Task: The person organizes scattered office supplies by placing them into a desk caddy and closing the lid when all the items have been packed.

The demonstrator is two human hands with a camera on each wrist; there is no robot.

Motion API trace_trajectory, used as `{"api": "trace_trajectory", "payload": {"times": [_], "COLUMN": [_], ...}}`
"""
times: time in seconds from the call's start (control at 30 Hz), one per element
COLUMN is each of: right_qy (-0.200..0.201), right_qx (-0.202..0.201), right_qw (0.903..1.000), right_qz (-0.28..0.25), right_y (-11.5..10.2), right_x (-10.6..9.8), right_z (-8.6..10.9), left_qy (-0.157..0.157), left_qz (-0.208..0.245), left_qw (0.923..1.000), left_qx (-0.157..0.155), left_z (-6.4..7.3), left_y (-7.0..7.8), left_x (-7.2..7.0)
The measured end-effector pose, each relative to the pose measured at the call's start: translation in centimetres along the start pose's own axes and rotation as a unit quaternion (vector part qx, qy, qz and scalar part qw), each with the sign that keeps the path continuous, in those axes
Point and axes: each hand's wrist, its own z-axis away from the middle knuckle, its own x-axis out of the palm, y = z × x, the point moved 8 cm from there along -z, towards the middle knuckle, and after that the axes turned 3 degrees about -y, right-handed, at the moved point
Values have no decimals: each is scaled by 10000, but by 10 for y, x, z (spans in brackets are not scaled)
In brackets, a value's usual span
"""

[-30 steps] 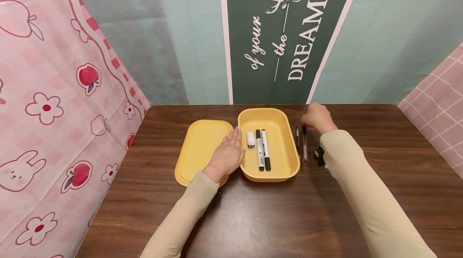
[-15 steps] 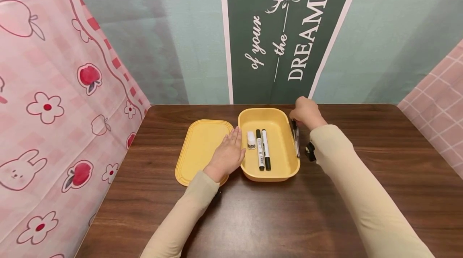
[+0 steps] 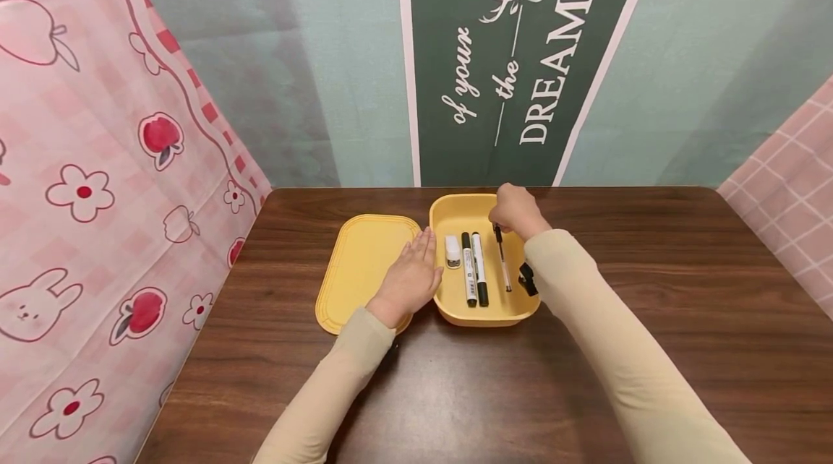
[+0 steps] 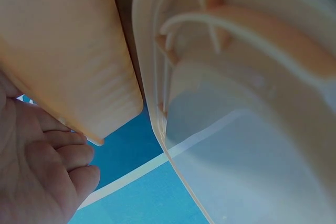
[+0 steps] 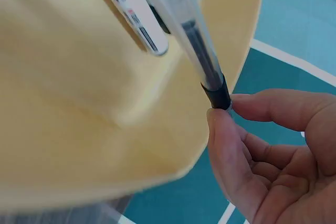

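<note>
In the head view a yellow plastic box (image 3: 530,305) stands on the table. Inside it lie a small white-capped bottle (image 3: 453,252) and two white markers with black ends, a left marker (image 3: 469,269) and a right marker (image 3: 479,269). My right hand (image 3: 517,211) pinches a clear-barrelled pen (image 3: 503,265) at its black end, over the box's right half. Thumb and fingertip close on that pen (image 5: 202,51) in the right wrist view. My left hand (image 3: 410,276) lies with straight fingers against the box's left wall. That wall (image 4: 79,66) meets the fingers in the left wrist view.
A yellow lid (image 3: 358,269) lies left of the box, partly under my left forearm. The wooden table (image 3: 455,392) ends at a green cloth backdrop (image 3: 364,88). A pink cloth (image 3: 130,233) hangs at the left. The second pen seen earlier is not visible.
My right hand has moved left from beside the box to over it, bringing a pen from the table along. The left hand has stayed against the box.
</note>
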Motion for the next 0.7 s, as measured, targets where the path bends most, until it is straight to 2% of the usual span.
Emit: {"api": "trace_trajectory", "payload": {"times": [0.3,0.6,0.7], "right_qy": [-41,84,98], "right_qx": [12,44,25], "right_qw": [10000,9997,9998], "right_qz": [-42,-241,-149], "right_y": [3,9,9], "right_x": [19,33,37], "right_z": [-5,-6,-6], "left_qy": [-22,23,38], "left_qz": [-16,48,55], "left_qw": [10000,10000,10000], "left_qx": [9,11,20], "left_z": [-1,-1,-1], "left_y": [0,0,0], "left_x": [-1,-2,-3]}}
